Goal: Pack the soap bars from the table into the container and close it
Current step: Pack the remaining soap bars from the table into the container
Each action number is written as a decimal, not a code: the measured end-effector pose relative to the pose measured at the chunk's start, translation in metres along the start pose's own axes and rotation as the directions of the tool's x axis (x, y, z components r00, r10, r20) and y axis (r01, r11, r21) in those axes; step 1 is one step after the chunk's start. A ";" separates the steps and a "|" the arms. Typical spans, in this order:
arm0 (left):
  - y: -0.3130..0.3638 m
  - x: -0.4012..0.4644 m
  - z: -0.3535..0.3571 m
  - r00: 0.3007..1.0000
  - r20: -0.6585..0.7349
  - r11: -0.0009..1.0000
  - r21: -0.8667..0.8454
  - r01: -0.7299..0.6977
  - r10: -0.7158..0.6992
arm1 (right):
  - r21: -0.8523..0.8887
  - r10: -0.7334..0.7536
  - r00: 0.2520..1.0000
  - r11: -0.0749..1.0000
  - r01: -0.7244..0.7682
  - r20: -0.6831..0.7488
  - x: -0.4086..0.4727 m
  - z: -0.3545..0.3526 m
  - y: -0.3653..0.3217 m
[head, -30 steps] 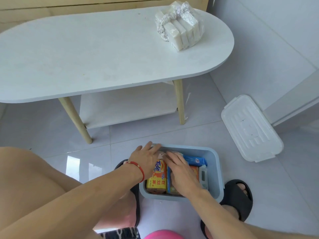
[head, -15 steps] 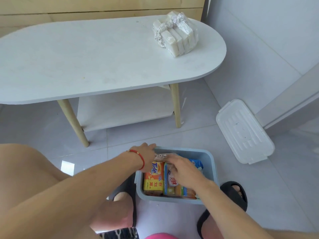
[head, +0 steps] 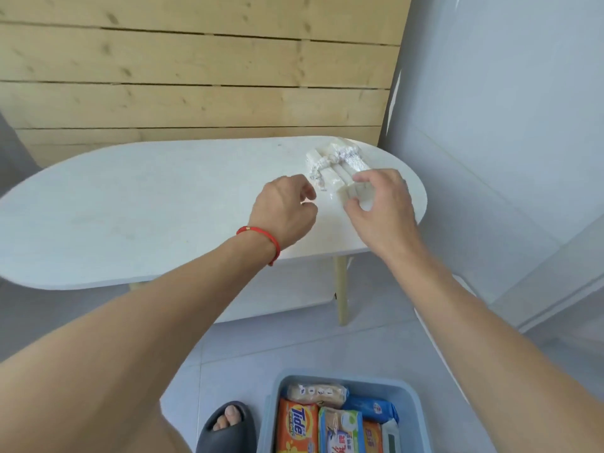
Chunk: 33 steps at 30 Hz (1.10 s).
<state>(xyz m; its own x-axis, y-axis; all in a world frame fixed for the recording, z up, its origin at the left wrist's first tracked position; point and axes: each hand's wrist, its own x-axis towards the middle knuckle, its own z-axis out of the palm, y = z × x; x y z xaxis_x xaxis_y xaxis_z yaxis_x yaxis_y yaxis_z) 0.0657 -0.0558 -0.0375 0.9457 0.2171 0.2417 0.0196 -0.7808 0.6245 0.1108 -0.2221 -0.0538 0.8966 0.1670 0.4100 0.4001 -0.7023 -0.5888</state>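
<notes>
Blue plastic sits nearest you: the container [head: 410, 392] on the floor between your feet, already crowded with wrapped soap bars [head: 330, 423] standing on edge, and no lid appears in this view. That crowding is your first risk, because the bundle you are after is bulky and may not drop in without forcing, which could leave the top too high to close. Further out, your left hand [head: 282, 212] hovers over the desk [head: 130, 204] with its grip loosely curled and empty, just beside the bundle but apart from it. Your right hand [head: 382, 207] has its grip spread wide over the near end of the white soap bundle [head: 333, 171], fingertips at the bars, not yet closed. The bundle lies near the far right end of the desk, close to the rounded edge. Its wrap looks torn and loose, so a one-sided pinch could pull out single bars and scatter the rest, or nudge them off the edge. Bring the left hand in to support it.
</notes>
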 end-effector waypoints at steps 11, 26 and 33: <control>-0.029 0.022 0.024 0.997 0.013 0.995 0.063 0.079 -0.080 | -0.597 0.324 0.918 0.792 -0.129 0.231 0.116 0.067 -0.014; 0.006 -0.027 0.016 0.966 0.167 0.979 0.019 -0.201 0.195 | -0.283 0.427 0.803 0.900 -0.332 0.416 0.018 -0.045 -0.002; 0.020 -0.093 0.052 0.926 0.325 0.964 0.115 -0.239 0.191 | -0.035 0.427 0.849 0.898 -0.439 0.309 -0.094 -0.071 0.013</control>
<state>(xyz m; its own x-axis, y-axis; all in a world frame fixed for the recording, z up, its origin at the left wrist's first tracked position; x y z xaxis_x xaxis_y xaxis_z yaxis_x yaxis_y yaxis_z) -0.0047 -0.1224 -0.0863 0.9851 -0.1387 0.1014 -0.1700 -0.8720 0.4590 0.0180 -0.2960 -0.0504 0.9913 0.0559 -0.1190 -0.0412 -0.7277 -0.6846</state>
